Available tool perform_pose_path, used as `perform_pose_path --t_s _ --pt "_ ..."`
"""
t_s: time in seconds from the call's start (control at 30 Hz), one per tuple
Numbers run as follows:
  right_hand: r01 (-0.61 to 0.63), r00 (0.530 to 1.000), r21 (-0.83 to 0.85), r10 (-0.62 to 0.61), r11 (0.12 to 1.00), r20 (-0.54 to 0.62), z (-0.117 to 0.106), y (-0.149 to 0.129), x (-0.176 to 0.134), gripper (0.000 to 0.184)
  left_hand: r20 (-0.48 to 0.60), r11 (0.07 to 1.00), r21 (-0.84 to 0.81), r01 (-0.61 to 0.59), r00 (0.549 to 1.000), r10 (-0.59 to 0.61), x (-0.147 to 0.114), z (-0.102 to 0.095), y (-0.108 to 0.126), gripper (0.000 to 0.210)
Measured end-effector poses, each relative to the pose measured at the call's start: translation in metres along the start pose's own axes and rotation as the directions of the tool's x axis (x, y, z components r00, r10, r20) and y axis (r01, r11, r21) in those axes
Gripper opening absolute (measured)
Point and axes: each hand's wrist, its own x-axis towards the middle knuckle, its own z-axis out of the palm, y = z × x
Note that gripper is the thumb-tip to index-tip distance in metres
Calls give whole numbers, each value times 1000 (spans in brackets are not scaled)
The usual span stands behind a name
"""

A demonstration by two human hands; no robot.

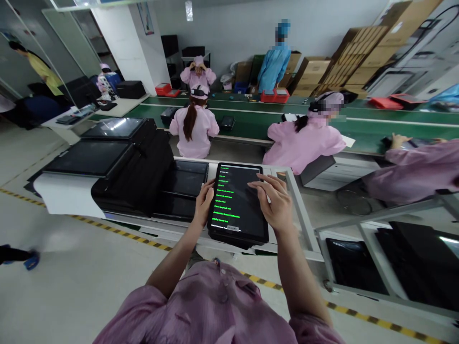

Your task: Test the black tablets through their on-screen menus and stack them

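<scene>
Testing, seemingly, the tablet [237, 203] by the worktop's [300, 204] near edge. Curling left hand [204, 203] round its left edge; poising right hand [276, 204] half-open, empty, at its screen [240, 197]. Probably needing a tap next.

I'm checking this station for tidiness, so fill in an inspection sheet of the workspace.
Surface: pale-framed cart, bearing dark panels.
Work item: tablet, screen lit with a test list, mostly green text.
Clutter: black stack left of the tablet; contents unclear.
Hands: left hand grips the tablet's left edge; right hand is over the screen, contact uncertain.
Cables: nothing seen at the tablet.
Surroundings: people in pink at a green bench; cardboard boxes behind; striped floor tape.
</scene>
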Motion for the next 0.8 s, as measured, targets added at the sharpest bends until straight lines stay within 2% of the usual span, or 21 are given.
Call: perform_pose_path --t_s 0.27,0.37,0.43,0.5,0.53,0.6,0.63,0.7,0.77,0.8 --pt "-16 999 19 15 1000 39 0 1 2 36 1 1000 10 1 1000 -1 0 1 0 49" --pt "-116 991 81 121 990 -60 5 3 -3 37 -23 1000 14 15 1000 -14 -2 2 6 48" --pt "-244 946 153 270 958 -178 10 7 -12 37 -60 998 59 18 998 -14 -3 3 12 46" --pt "-377 870 270 438 886 -224 13 12 -25 40 -85 988 154 4 996 9 -5 2 21 43" --pt "-438 832 339 519 833 -199 14 16 -32 43 -86 977 212 -9 996 28 -6 1 26 41" --pt "-560 745 485 664 671 -58 10 21 -47 48 -58 951 308 -36 997 56 -9 0 37 36" --pt "-624 687 547 725 558 45 7 24 -55 49 -30 940 337 -43 998 57 -11 1 42 34" --pt "-735 521 620 814 273 259 -5 28 -70 49 57 930 363 -55 998 36 -15 8 53 30" --pt "-806 317 592 840 -6 441 -20 34 -84 45 174 927 367 -74 985 10 -19 20 64 28" --pt "-822 235 559 832 -106 503 -28 37 -89 41 235 928 362 -84 972 -4 -20 28 68 27"
